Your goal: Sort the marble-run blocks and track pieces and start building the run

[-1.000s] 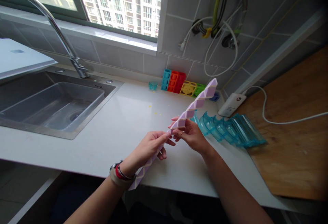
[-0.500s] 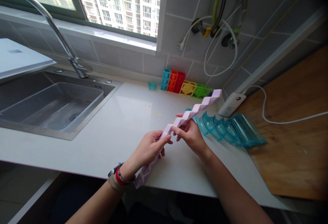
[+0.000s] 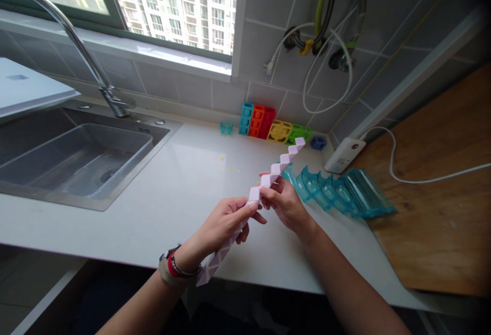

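Observation:
A long snake puzzle (image 3: 275,169) in pale purple and white runs diagonally over the counter, held up by both hands. My left hand (image 3: 233,218) is closed round its lower half, thumb on top; the lower end sticks out below, beside my wrist. Further up, my right hand (image 3: 283,199) pinches it near the middle, with fingers partly hidden behind it. The upper part zigzags towards the back wall. Right of my right hand lies a translucent teal plastic piece with curved ribs (image 3: 333,191).
Along the back wall stand blue, red, yellow and green plastic blocks (image 3: 258,121), a small teal cup (image 3: 226,128) and a dark blue piece (image 3: 318,142). A white power bank (image 3: 344,155) with a cable leans at right by a wooden board (image 3: 441,222). A sink (image 3: 111,199) is at left.
The puzzle's upper end has swung left and down, uncovering the dark blue piece by the wall. Its faces have turned slightly. Both hands keep their hold, and the view has shifted a little.

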Demonstrator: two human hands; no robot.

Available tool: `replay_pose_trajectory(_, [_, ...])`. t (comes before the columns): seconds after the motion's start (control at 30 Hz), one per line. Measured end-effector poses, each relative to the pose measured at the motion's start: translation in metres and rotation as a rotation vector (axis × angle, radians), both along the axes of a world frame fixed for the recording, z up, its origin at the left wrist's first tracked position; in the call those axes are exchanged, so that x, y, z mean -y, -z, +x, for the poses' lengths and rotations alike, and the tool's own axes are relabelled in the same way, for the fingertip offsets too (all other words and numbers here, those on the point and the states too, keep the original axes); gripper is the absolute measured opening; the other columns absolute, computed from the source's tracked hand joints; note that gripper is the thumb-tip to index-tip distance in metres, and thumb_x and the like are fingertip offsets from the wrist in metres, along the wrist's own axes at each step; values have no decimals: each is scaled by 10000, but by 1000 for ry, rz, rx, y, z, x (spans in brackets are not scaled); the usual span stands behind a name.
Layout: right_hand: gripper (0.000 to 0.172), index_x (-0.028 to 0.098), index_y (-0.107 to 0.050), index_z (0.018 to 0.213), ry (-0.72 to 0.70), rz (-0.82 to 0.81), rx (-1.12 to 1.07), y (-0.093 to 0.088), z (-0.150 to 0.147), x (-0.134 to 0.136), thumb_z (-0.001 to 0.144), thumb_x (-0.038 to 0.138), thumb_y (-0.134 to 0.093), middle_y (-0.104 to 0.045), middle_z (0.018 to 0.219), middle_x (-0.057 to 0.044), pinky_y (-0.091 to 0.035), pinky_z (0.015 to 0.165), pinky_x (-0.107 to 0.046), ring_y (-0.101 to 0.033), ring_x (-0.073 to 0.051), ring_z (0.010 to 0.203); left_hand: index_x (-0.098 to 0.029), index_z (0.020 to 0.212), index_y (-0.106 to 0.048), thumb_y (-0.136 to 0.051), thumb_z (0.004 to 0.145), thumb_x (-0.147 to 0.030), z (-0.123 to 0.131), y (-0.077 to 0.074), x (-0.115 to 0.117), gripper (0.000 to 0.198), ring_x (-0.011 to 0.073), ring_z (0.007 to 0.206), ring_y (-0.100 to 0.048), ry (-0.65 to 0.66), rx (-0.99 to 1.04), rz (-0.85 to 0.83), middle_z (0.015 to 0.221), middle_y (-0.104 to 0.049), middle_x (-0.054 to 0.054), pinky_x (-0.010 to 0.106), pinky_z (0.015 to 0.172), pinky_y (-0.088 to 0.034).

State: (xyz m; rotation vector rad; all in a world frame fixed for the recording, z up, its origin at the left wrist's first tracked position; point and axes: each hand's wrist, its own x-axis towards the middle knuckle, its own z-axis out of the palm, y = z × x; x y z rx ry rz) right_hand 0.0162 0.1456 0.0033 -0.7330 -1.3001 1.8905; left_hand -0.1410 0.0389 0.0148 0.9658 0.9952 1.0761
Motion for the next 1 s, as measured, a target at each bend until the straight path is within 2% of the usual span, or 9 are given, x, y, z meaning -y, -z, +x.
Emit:
replay_pose_trajectory(0.13, [526, 216, -598, 1250, -203, -159, -54, -6, 6, 2, 775, 311, -804, -708, 883, -16, -442, 521, -224, -562, -107, 603, -123, 1083, -662, -608, 966, -473, 0, -6, 4, 372, 53, 424, -530, 143, 114, -7, 987, -754, 135, 188, 406, -378])
replay_pose_trajectory(0.2, [537, 231, -602, 1270, -255, -195, -60, -7, 8, 2, 773, 306, -793, -707, 891, -16, -435, 511, -228, -561, -115, 606, -129, 1087, -660, -605, 970, -473, 0, -6, 6, 367, 54, 431, -543, 178, 105, -3, 1008, -755, 138, 188, 414, -383])
replay_pose_trajectory(0.37, [550, 282, -569, 1308, -143, -170, -105, -6, 9, -4, 796, 285, -771, -715, 941, -10, -393, 479, -204, -537, -107, 607, -160, 1120, -661, -602, 966, -515, 0, -2, 5, 391, 61, 479, -572, 11, -115, 20, 1001, -753, 100, 192, 456, -423])
replay_pose_trajectory(0.47, [565, 290, -540, 1333, -70, -155, -135, -4, 9, -8, 820, 295, -777, -715, 964, -8, -411, 500, -195, -524, -91, 604, -166, 1087, -680, -597, 971, -510, -2, -2, 5, 372, 60, 511, -554, -59, -240, 52, 970, -748, 72, 196, 491, -428])
replay_pose_trajectory(0.57, [551, 270, -548, 1310, -111, -182, -61, -2, 8, -7, 833, 374, -802, -703, 965, -20, -439, 525, -203, -593, -115, 681, -178, 1076, -709, -586, 981, -494, -2, -2, 4, 353, 60, 526, -508, -112, -343, 109, 939, -741, 49, 199, 503, -411])
replay_pose_trajectory(0.67, [520, 210, -622, 1194, -149, -205, 41, -2, 6, -5, 778, 409, -862, -645, 834, 5, -395, 485, -191, -576, -106, 649, -188, 1101, -724, -602, 973, -475, -2, -1, 4, 338, 69, 539, -499, -169, -443, 130, 916, -739, 39, 202, 511, -406])
replay_pose_trajectory(0.8, [467, 158, -675, 1047, -108, -142, 77, -6, 4, -4, 728, 414, -901, -636, 778, 4, -332, 444, -192, -487, -66, 555, -189, 1089, -727, -569, 984, -506, -2, 1, 4, 370, 80, 539, -515, -162, -489, 126, 901, -733, 40, 210, 515, -414])
replay_pose_trajectory(1.0, [532, 168, -658, 1144, -114, -90, 85, -5, 3, -3, 757, 462, -872, -736, 876, -61, -386, 471, -214, -523, -79, 545, -181, 1032, -723, -557, 977, -548, -3, 0, 5, 407, 69, 494, -529, -128, -420, 61, 915, -731, 48, 200, 471, -405])
